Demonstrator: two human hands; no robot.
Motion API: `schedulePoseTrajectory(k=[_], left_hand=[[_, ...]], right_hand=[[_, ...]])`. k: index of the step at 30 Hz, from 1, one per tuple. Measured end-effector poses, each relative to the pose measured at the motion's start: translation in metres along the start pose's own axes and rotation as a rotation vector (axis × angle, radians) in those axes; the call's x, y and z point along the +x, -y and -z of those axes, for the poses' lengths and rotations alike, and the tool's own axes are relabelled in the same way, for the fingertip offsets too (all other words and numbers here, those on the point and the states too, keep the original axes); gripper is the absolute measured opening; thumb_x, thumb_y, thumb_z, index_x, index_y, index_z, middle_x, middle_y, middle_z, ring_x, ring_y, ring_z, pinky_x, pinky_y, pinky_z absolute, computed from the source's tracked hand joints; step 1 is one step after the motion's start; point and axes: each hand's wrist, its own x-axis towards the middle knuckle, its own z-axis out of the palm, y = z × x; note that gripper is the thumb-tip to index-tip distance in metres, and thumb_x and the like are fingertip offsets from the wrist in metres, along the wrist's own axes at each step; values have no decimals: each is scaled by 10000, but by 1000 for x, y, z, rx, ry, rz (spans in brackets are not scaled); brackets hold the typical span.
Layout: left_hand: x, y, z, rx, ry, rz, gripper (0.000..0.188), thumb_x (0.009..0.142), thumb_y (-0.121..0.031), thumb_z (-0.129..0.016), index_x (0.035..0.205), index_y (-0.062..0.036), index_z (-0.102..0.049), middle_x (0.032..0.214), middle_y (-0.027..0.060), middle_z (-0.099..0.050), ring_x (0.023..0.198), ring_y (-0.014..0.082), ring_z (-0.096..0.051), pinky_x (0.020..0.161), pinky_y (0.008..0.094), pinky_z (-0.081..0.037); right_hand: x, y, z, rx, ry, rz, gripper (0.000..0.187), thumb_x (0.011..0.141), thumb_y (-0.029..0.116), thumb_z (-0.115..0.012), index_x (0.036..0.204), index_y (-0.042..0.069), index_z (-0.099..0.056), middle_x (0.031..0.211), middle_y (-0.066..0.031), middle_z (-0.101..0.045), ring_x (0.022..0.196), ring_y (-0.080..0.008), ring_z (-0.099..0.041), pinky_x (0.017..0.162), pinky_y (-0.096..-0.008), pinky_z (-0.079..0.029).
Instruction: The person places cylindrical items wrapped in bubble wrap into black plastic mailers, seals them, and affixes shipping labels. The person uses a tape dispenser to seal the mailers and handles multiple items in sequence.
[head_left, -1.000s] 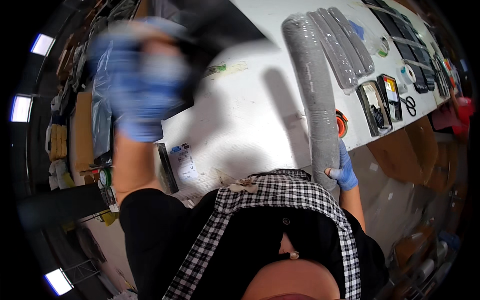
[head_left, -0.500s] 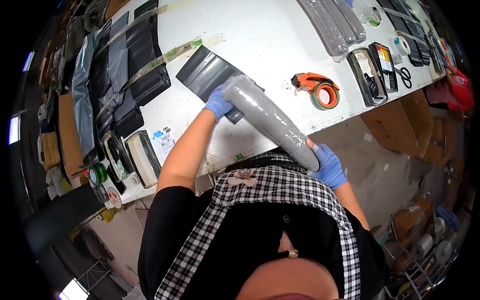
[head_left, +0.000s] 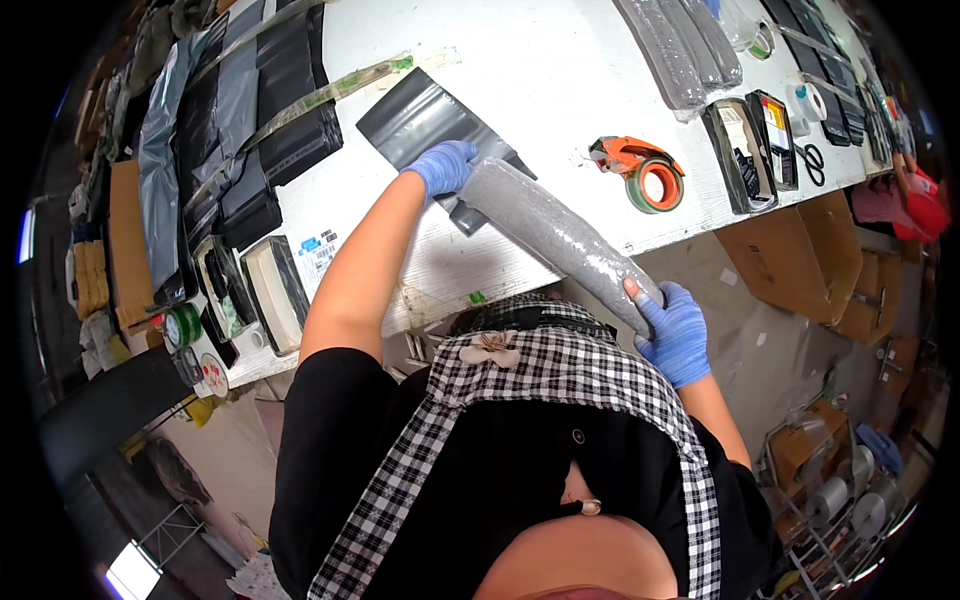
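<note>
A long grey fabric roll in clear wrap (head_left: pixel 560 232) slants from the table toward my body. My right hand (head_left: pixel 675 333), in a blue glove with bare fingertips, is closed around its near end, the thumb on top. The roll's far end lies against a black plastic bag (head_left: pixel 425 118) on the table. My gloved left hand (head_left: pixel 442 168) rests on that bag beside the roll's far end, fingers bent over the bag's near edge; the thumb is hidden. Right of the roll stands an orange tape dispenser (head_left: pixel 643 175).
Black and grey plastic bags (head_left: pixel 292 110) lie under tape strips at the left. Near them are an open box (head_left: pixel 275 292) and a label sheet (head_left: pixel 318 255). More wrapped grey rolls (head_left: pixel 668 55), boxes and black scissors (head_left: pixel 812 165) sit at the right. Cardboard boxes (head_left: pixel 795 255) stand beyond the table edge.
My left hand has come off the roll's far end onto the bag. My right hand has shifted its hold a little, and the roll has moved slightly to the right.
</note>
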Motion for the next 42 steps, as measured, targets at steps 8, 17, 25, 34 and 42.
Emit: schedulePoseTrajectory(k=[8,17,25,34,42], left_hand=[[-27,-18,-15,14,-178,17,233,870,-223,-619,1015,-41,-628,969,197,-651,916,345,-629,829,392,-491],[-50,-32,-54,-323,-341,8,415,810,-214,-711,1193,-100,-603,1078,154,-622,995,300,-606,920,366,-478],[-52,-47,-87,136,-539,-39,598,781,-275,-743,1269,-14,-519,1209,166,-540,1131,311,-530,1009,366,-440],[-58,-7,-84,163,-691,-248,191,806,-132,-685,979,-50,-681,1265,142,-573,1165,310,-543,1010,400,-441],[-46,-1,-58,-402,-413,149,257,814,-224,-729,945,-3,-716,821,118,-712,722,171,-657,686,300,-533]], right_hand=[[-7,16,56,-51,322,-166,862,591,155,-762,1379,368,-486,969,-140,-536,835,-311,-576,724,-408,-511],[-47,-27,54,650,129,-186,905,526,63,-708,1401,172,-507,883,-115,-549,811,-290,-572,790,-324,-478],[-27,-24,14,631,123,-94,893,548,111,-729,1402,236,-500,889,-116,-526,805,-306,-558,789,-363,-489],[-49,-38,-47,277,113,-142,872,574,179,-763,1376,375,-483,924,-153,-522,801,-336,-556,721,-414,-506],[-24,-8,-13,-36,81,20,876,585,152,-774,1375,394,-481,974,-153,-532,816,-328,-560,720,-413,-502]])
